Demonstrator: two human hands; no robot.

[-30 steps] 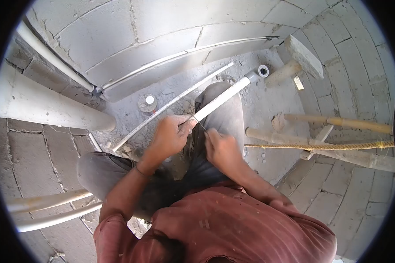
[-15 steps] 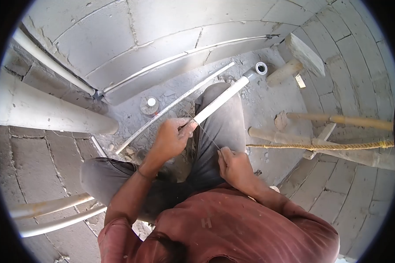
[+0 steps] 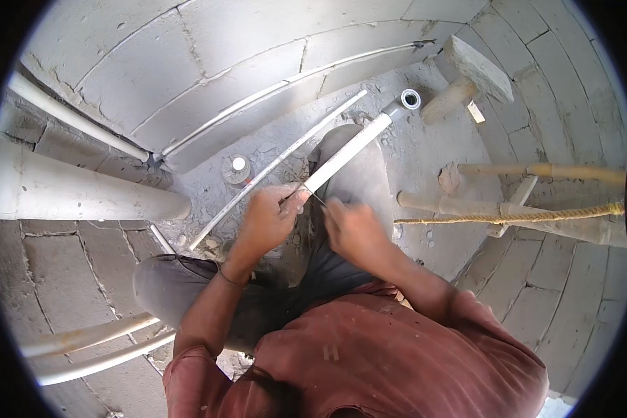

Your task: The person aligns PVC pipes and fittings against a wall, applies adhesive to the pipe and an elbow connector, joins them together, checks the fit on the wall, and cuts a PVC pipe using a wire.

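Observation:
A white pipe (image 3: 348, 153) lies slanting across my bent knee, with a grey elbow fitting (image 3: 401, 103) on its far end. My left hand (image 3: 266, 217) grips the pipe's near end. Close to its right is my right hand (image 3: 352, 226), closed and a little blurred, holding a thin blade (image 3: 318, 200) that reaches to the near end of the pipe. Most of the blade is hidden by the hands.
A thin pipe (image 3: 279, 167) lies on the rubble-strewn floor beside a round container with a white cap (image 3: 238, 164). Wooden poles (image 3: 529, 213) and a yellow rope (image 3: 508, 219) extend at the right. A thick pipe (image 3: 83, 184) is at the left.
My right hand moved away from the pipe end, exposing more of the blade, then came back towards it. My left hand has stayed at the pipe's end.

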